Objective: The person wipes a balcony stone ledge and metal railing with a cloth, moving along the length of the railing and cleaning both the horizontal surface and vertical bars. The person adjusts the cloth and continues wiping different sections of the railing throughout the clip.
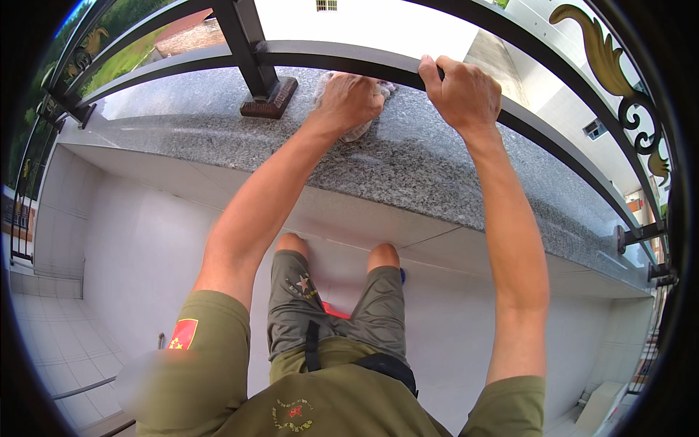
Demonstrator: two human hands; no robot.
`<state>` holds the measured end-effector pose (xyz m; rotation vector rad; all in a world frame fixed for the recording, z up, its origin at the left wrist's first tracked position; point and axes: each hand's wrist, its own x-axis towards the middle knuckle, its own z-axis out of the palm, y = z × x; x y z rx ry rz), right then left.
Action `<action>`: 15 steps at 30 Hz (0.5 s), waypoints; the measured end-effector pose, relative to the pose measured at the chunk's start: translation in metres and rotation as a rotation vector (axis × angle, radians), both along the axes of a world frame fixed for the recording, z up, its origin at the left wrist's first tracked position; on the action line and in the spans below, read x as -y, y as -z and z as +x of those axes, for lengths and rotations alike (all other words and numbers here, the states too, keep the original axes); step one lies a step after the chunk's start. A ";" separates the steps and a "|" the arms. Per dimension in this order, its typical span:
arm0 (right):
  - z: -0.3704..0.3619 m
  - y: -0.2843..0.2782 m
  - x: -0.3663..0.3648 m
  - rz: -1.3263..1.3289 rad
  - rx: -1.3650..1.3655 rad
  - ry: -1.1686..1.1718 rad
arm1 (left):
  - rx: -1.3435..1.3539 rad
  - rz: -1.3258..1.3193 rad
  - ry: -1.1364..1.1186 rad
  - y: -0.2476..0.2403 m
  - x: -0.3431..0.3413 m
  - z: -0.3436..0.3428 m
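Note:
My left hand [349, 100] is closed on a pale, crumpled cloth [357, 132] and presses it on the grey speckled granite ledge [422, 171]. Most of the cloth is hidden under the hand; its edges show on both sides. Further right, my right hand [464, 93] wraps round the lower bar of the black metal railing [342, 57], thumb and fingers curled over it. Just left of the cloth, a railing post [247, 51] stands on a dark square foot [270, 100] on the ledge.
Gold-and-black scrollwork [601, 51] fills the railing at the right. Beyond the rails stand a white building and, at far left, greenery. Below the ledge is a pale wall, with my knees close to it. Something red [336, 311] shows between my legs.

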<state>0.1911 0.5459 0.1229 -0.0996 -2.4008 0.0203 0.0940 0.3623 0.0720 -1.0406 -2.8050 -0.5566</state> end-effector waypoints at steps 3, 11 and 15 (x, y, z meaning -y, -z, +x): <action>-0.002 0.001 -0.004 0.011 -0.024 -0.044 | -0.167 0.199 0.156 0.022 0.029 0.014; 0.004 0.001 0.000 0.012 -0.021 0.007 | -0.139 0.195 0.227 0.009 0.089 0.054; 0.001 -0.001 0.006 -0.008 -0.021 0.005 | -0.153 -0.076 -0.041 0.013 0.026 -0.018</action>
